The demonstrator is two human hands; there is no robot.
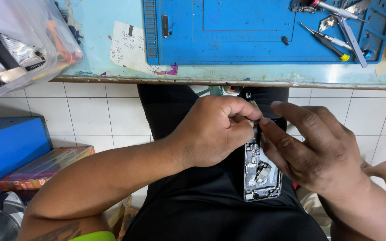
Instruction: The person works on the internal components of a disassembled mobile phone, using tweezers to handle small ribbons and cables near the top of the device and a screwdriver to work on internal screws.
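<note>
An opened phone with its inner parts showing lies on my lap, over black trousers. My left hand is closed in a fist at the phone's upper end, fingertips pinching a small part there. My right hand rests along the phone's right side, with thumb and forefinger pressed against the same upper end. Both hands hide the top third of the phone. What the fingertips pinch is too small to name.
A blue work mat lies on the light blue bench above my lap. Screwdrivers and tweezers sit at its right end. A clear plastic bin overhangs at upper left. A blue box and a flat packet stand on the tiled floor.
</note>
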